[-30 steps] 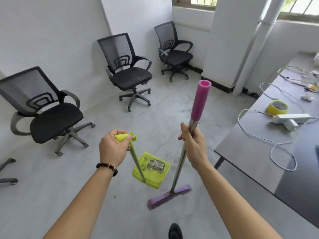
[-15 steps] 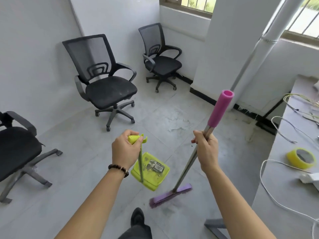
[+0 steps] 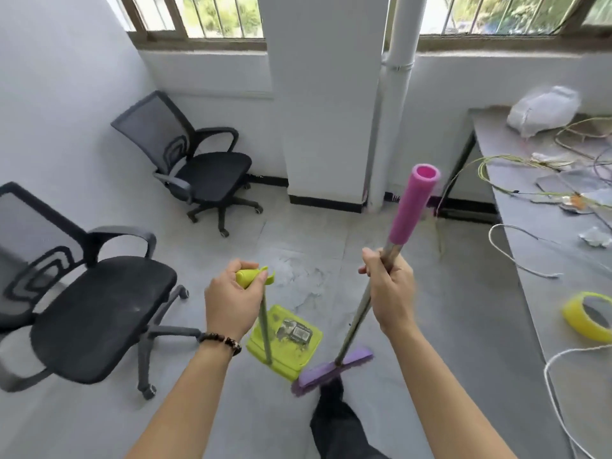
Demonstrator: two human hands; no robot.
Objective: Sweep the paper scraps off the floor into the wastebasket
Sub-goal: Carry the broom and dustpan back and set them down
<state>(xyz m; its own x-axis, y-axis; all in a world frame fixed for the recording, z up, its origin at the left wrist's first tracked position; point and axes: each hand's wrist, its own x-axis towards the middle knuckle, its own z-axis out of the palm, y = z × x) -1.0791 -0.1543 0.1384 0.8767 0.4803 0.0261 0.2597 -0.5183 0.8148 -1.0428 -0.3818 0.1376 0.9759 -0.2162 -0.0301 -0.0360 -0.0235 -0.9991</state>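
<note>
My left hand (image 3: pixel 233 301) grips the green top of a long-handled lime dustpan (image 3: pixel 299 354), which hangs just above the grey floor. Paper scraps (image 3: pixel 294 331) and dust lie in its pan. My right hand (image 3: pixel 390 293) grips the metal shaft of a broom (image 3: pixel 410 207) just under its pink foam grip. The purple broom head (image 3: pixel 332 371) sits low to the right of the dustpan, beside my dark shoe. No wastebasket is in view.
Two black mesh office chairs stand on the left, one near (image 3: pixel 96 309), one farther back (image 3: pixel 202 167). A white pillar (image 3: pixel 324 104) and pipe (image 3: pixel 395 104) rise ahead. A grey table (image 3: pixel 530 246) on the right carries cables, a yellow tape roll (image 3: pixel 589 321) and a plastic bag.
The view has swung to the right and up: the chairs slid left, the windows and pillar came into sight. Both hands keep their hold on dustpan and broom, carried along.
</note>
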